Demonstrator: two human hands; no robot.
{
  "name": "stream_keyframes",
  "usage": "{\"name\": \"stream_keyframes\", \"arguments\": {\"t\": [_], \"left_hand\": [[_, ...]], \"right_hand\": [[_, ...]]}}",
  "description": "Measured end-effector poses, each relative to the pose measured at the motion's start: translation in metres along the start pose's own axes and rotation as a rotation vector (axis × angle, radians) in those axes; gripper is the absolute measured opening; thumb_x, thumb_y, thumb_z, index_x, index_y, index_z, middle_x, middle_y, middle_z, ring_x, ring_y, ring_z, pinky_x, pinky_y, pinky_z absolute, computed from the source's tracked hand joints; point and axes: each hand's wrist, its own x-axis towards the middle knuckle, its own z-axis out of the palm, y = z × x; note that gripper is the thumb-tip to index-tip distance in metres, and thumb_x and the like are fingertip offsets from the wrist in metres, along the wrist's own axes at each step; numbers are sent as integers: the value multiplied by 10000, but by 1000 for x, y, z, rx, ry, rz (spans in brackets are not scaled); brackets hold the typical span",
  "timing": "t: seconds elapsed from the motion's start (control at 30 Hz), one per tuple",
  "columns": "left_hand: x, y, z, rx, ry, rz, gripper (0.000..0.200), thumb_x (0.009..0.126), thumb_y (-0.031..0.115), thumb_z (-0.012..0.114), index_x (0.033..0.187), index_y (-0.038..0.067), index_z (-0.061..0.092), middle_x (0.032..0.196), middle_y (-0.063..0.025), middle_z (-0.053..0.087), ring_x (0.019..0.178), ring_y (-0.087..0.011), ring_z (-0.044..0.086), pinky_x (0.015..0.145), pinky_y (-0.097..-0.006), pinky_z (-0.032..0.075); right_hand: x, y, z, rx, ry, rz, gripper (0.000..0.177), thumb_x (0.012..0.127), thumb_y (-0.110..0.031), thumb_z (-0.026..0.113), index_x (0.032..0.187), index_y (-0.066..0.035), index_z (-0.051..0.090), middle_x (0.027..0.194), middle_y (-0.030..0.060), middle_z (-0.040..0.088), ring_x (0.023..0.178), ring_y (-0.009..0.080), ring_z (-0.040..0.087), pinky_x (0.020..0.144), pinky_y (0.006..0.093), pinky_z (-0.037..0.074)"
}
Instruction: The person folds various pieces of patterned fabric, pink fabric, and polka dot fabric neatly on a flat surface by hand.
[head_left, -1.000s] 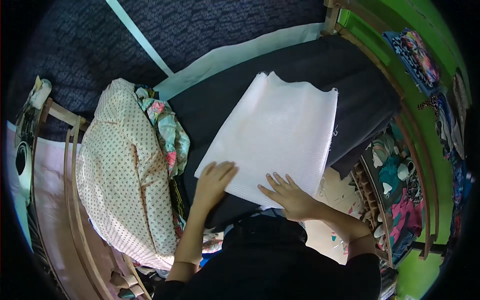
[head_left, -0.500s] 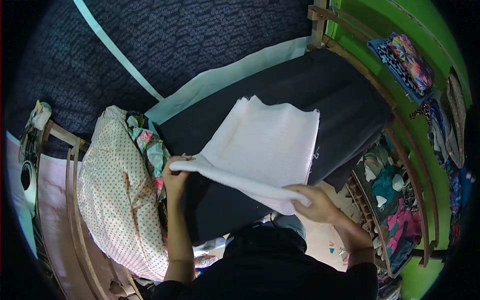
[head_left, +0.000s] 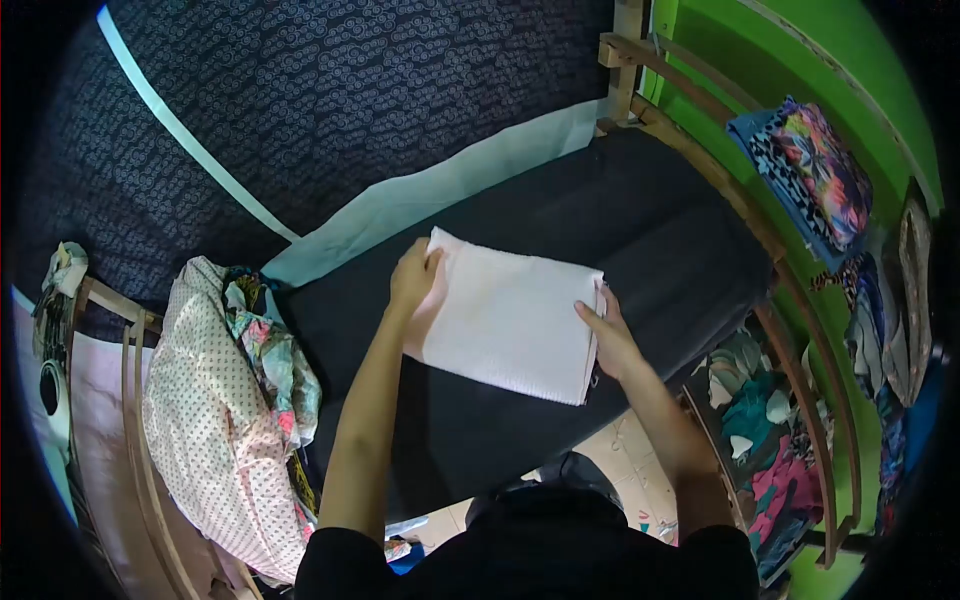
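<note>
A white cloth (head_left: 510, 318), folded over into a smaller rectangle, lies on the black-covered table (head_left: 660, 220). My left hand (head_left: 412, 278) grips its upper left corner, with the fingers bent at the edge. At the right edge, my right hand (head_left: 608, 330) holds the cloth with the thumb on top and the other fingers along the side, partly hidden. A few loose threads hang from the cloth's right edge.
A patterned cream bundle (head_left: 215, 400) and floral fabric (head_left: 268, 360) lie left of the table. At the right are a wooden rail (head_left: 700, 175), a colourful folded pile (head_left: 815, 175) and a bin of fabric scraps (head_left: 770, 430). A dark patterned curtain (head_left: 350, 90) hangs behind.
The cloth's near edge has been folded away from me, making it smaller. Both my hands have moved forward, the left one to the far corner. The view has shifted slightly.
</note>
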Motion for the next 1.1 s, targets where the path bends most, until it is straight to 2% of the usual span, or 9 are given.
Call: {"name": "stream_keyframes", "arguments": {"t": [0.1,0.23,0.3,0.4,0.47,0.63,0.77,0.87,1.1], "left_hand": [[1,4,-1,-51,19,-113,249,868,256,499,1006,48,499,879,-224,589,845,-422,542,689,-459,425],[7,36,-9,-61,110,-196,274,877,261,478,1023,29,487,888,-232,597,828,-427,551,708,-457,429],[12,31,-6,-14,81,-241,320,872,271,477,1040,-2,483,939,-210,606,897,-392,560,793,-480,399],[-11,25,27,462,169,-165,506,848,337,495,1224,7,418,1269,-186,416,1191,-345,369,985,-582,191],[-42,78,28,449,-54,-40,587,844,404,484,1269,11,383,1325,-212,343,1237,-362,311,1008,-588,161],[-126,132,60,300,-266,267,604,821,416,505,1274,31,395,1369,-200,309,1268,-339,295,1003,-569,197],[-144,145,52,296,-219,278,619,819,431,507,1289,46,387,1367,-200,312,1263,-343,301,1001,-559,206],[-151,154,49,289,-258,254,696,795,498,514,1294,32,376,1367,-229,292,1264,-387,279,994,-587,181],[-168,188,69,376,-274,213,774,725,431,596,1269,-63,355,1335,-272,298,1262,-392,268,984,-596,197]], "right_hand": [[2,-4,-10,119,-36,57,536,872,-68,524,1323,-60,233,1181,178,493,1063,191,474,912,289,357],[4,-15,-14,-15,-70,-192,520,874,21,462,1326,-47,215,1154,211,519,989,176,526,838,275,407],[11,-17,-27,-245,16,-213,411,855,2,495,1244,-2,363,1086,171,558,967,162,536,813,263,420],[15,-23,-31,-539,180,-420,352,817,-8,530,1163,7,470,1050,151,571,969,205,548,836,285,421],[8,-34,-16,-712,157,-613,338,806,-29,535,1141,1,500,1064,146,567,996,249,538,877,324,404],[8,-27,14,-1230,-438,-983,322,859,-214,477,1124,-46,551,1174,127,533,1164,282,430,1007,495,255],[56,-26,-38,-1570,-182,-966,359,848,-198,485,1183,-73,517,1226,133,491,1194,308,394,1007,538,226],[75,-46,-74,-1510,-36,-973,396,834,-137,489,1228,-96,479,1262,141,453,1196,350,380,1015,533,216],[85,-50,-71,-1253,-402,-902,414,754,-180,602,1154,-90,547,1170,87,537,1166,297,422,1012,478,266]]}}
